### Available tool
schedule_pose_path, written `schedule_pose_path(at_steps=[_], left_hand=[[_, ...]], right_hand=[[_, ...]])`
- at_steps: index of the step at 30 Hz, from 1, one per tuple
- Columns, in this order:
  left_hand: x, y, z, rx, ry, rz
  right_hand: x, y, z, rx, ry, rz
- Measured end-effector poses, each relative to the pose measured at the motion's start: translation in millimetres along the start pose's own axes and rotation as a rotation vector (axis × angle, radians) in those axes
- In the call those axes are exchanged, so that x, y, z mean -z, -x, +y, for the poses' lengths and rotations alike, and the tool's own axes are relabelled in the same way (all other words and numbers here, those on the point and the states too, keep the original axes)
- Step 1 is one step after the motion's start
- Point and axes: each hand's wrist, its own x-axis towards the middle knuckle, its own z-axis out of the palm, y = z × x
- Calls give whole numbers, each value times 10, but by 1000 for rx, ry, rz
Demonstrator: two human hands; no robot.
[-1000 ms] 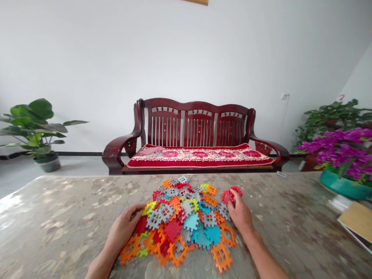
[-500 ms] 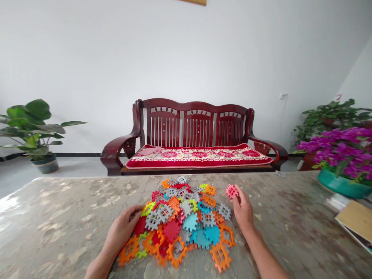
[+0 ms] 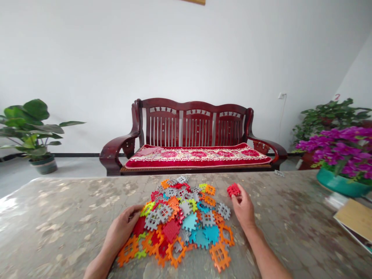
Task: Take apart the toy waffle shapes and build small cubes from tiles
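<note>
Between the thumb and fingers of my right hand point(image 3: 243, 207) is a small red interlocking plastic tile point(image 3: 233, 190) with notched edges, raised just right of the pile. My left hand point(image 3: 123, 224) rests at the pile's left side, loosely curved, thumb and forefinger a little apart. Its fingertips reach the edge of a lime-green tile point(image 3: 147, 209) and a dark red tile point(image 3: 139, 226); some of its fingers are hidden. Orange, grey, red, blue and green tiles overlap in the heap, among them an orange window tile point(image 3: 220, 256) at the front and a blue tile point(image 3: 211, 234).
The heap lies on a table with a patterned grey-brown cover point(image 3: 72, 217). To the right stand a teal pot of purple flowers point(image 3: 343, 182) and a tan box or book point(image 3: 354, 217). One grey piece point(image 3: 279, 173) lies by the far edge. Beyond is a wooden bench point(image 3: 197, 128).
My right hand has turned the red tile slightly and shifted it a touch right, so its face looks darker and more solid. My left hand stays in place at the heap.
</note>
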Motion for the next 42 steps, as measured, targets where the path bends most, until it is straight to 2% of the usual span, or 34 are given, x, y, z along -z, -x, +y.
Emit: schedule_pose_path(at_steps=[8,24,32,34,37,40,42], left_hand=[[1,-2,0,-6,-17,-8],[-12,-16,-41,-12,-13,4],[-11,-14,-44,-4,-28,-8],[-9,-19,-40,-8,-21,-16],[-9,-24,-40,-9,-13,-24],[-14,-20,-52,-9,-22,-25],[-21,-18,-65,-8,-28,-23]], right_hand=[[113,-146,81,-24,38,154],[119,-174,65,-74,70,157],[287,-166,282,-189,206,160],[339,-167,357,-236,269,133],[416,-167,407,-296,390,-27],[484,-170,362,-327,551,-191],[520,-173,304,-348,636,-231]])
